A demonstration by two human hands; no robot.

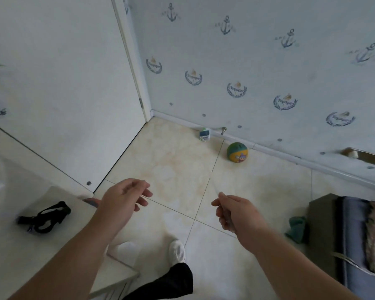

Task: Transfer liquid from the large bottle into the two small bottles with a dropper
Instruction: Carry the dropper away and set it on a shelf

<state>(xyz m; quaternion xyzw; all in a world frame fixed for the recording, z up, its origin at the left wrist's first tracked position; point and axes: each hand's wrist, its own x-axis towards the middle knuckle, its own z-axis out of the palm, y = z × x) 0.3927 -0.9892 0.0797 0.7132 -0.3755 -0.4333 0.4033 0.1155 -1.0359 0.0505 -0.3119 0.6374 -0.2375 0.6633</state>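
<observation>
Above a cream tiled floor [178,161] in the corner of a room, a person stands with both bare arms held out over the tiles. At far left, a black strap [44,217] lies on a white counter [59,252] beside a white door [69,87]. The left hand [122,197] hangs past the counter's edge, its fingers [142,192] loosely curled and holding nothing. Two white-socked feet [177,251] show below, between the arms. The right hand [234,213] is turned knuckles-up with fingers bent inward; whether it pinches anything cannot be told. Against the baseboard of an anchor-print wallpapered wall [268,72] sit a small crumpled package [204,134] and, to its right, a green and yellow ball [237,152]. At far right stands a dark sofa [333,234] with a patterned cushion. The bottles and dropper are out of view.
</observation>
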